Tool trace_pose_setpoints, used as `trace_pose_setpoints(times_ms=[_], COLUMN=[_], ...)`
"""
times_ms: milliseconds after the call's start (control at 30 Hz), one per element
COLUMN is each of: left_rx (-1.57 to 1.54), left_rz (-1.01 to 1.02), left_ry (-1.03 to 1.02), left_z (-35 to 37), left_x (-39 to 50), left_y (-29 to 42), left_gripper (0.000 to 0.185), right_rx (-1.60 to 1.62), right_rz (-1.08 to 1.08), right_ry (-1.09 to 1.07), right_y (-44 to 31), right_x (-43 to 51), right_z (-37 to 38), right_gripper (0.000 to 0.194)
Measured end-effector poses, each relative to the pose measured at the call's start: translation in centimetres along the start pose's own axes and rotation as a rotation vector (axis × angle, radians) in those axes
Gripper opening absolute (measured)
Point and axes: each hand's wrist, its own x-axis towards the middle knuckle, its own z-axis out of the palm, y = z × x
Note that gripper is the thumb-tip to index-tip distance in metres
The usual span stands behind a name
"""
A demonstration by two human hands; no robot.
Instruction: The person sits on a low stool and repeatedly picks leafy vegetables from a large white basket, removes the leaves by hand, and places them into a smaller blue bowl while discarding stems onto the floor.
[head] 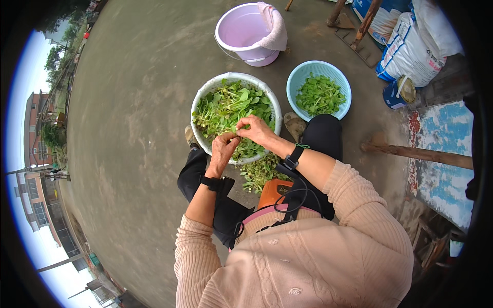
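Note:
My left hand (223, 151) and my right hand (255, 132) meet over the near side of a white plastic basket (197, 139). Their fingertips pinch a small leafy green sprig, mostly hidden by the fingers. Loose leafy greens (231, 101), some with yellowish stems, heap up inside this basket. To its right stands a light-blue plastic colander (293, 79) holding a smaller pile of green leaves (320, 95). On the ground between my legs, below the basket's near rim, lies a pile of leafy scraps (262, 172).
A lilac bucket (240, 32) with a pink towel (274, 29) over its rim stands beyond the basket. At right are a metal rake head (356, 48), a paint can (399, 92), white sacks (412, 50) and a wooden pole (420, 153). An orange plastic object (270, 193) sits between my thighs.

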Motion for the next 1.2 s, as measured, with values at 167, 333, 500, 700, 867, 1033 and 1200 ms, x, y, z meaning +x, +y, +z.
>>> trace_pose_setpoints(times_ms=[167, 333, 500, 700, 867, 1033, 1200], left_rx=[-0.583, -0.682, -0.658, -0.722, -0.728, -0.830, -0.967], left_rz=[-0.097, -0.132, -0.140, -0.156, -0.110, -0.132, -0.233], left_ry=[-0.005, -0.080, -0.135, -0.076, -0.096, -0.067, 0.048], left_z=[-0.2, -0.4, -0.1, 0.0, -0.2, -0.4, -1.0], left_x=[-0.2, -0.7, -0.9, -0.6, -0.7, -0.7, -1.1], left_y=[-1.2, -1.2, -0.7, -0.9, -0.8, -1.0, -2.2], left_gripper=[0.024, 0.020, 0.019, 0.019, 0.018, 0.015, 0.012], right_rx=[0.034, 0.054, 0.331, 0.454, 0.520, 0.547, 0.649], right_rz=[-0.006, -0.048, 0.055, 0.088, 0.063, 0.033, 0.001], right_ry=[-0.022, 0.054, -0.114, -0.058, -0.100, -0.161, -0.129], right_y=[-0.3, -0.6, -0.2, 0.3, -0.3, -1.0, -1.3], right_x=[0.4, -0.2, 0.2, 0.3, 0.2, -0.1, -0.6], right_z=[-0.2, -0.1, -0.2, 0.2, 0.0, -0.3, 0.1], right_gripper=[0.027, 0.030, 0.021, 0.011, 0.010, 0.012, 0.011])
